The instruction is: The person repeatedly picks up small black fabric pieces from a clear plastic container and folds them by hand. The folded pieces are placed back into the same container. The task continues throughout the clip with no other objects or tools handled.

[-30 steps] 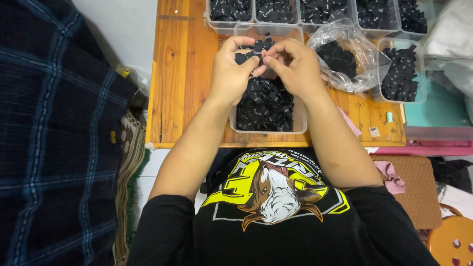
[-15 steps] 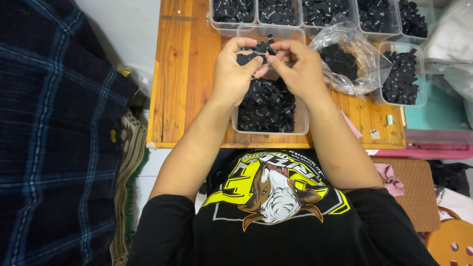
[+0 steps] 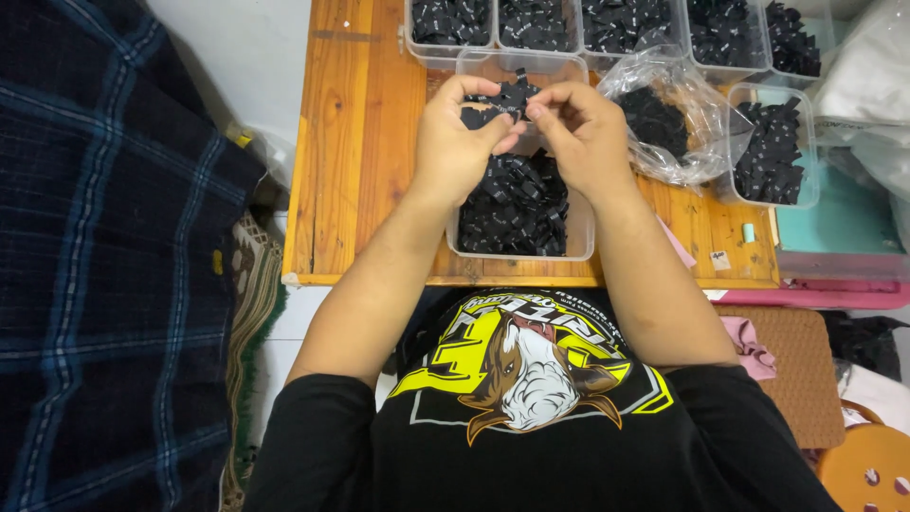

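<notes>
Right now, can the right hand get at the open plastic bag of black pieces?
Probably yes: the right hand is just beside the plastic bag, whose open mouth faces it, nothing between. But its fingers are busy on the small black pieces.

Matt black cloth labels, clear plastic tub, glossy wooden table

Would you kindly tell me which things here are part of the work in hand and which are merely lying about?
In use:
left hand
right hand
small black fabric labels
clear plastic tub of black labels

Lying about:
clear plastic bag of labels
dark plaid cloth
orange stool
</notes>
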